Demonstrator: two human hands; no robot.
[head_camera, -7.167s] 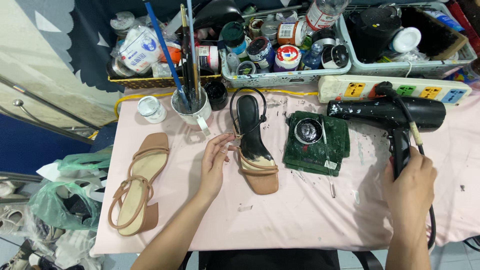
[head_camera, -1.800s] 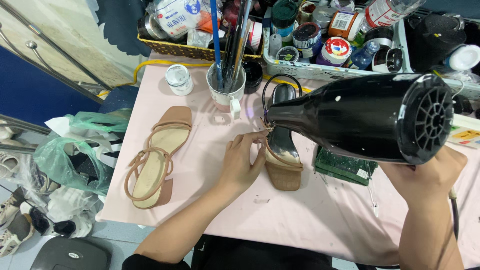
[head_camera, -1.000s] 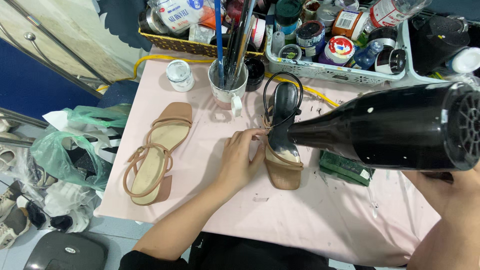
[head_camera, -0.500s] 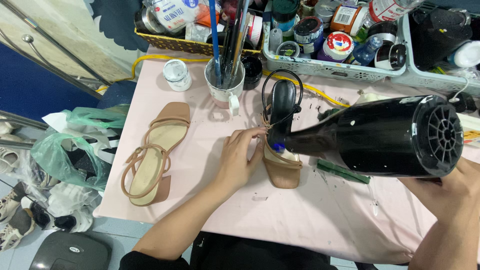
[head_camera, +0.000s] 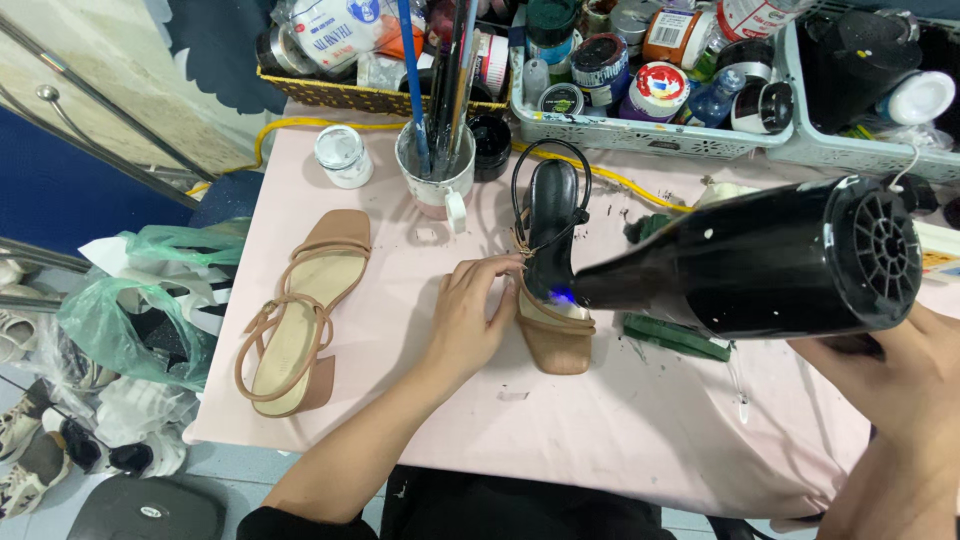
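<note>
My left hand (head_camera: 470, 320) rests on the pink tabletop and presses its fingers against the side of a tan strappy sandal with a black insole (head_camera: 551, 268), holding it in place. My right hand (head_camera: 900, 375) grips the handle of a black hair dryer (head_camera: 760, 262). The dryer's nozzle points left, almost touching the sandal's insole, where a small blue glow shows. A second tan sandal (head_camera: 295, 308) lies flat at the table's left side, apart from both hands.
A mug of brushes (head_camera: 436, 170) and a white lidded jar (head_camera: 343, 155) stand behind the sandals. Baskets of jars and tins (head_camera: 640, 90) line the back edge. A green block (head_camera: 675, 335) lies under the dryer. Plastic bags (head_camera: 140, 310) and shoes sit on the floor left.
The hair dryer came down from the right and its nozzle now sits close over the sandal's insole. My left hand has stayed on the sandal throughout.
</note>
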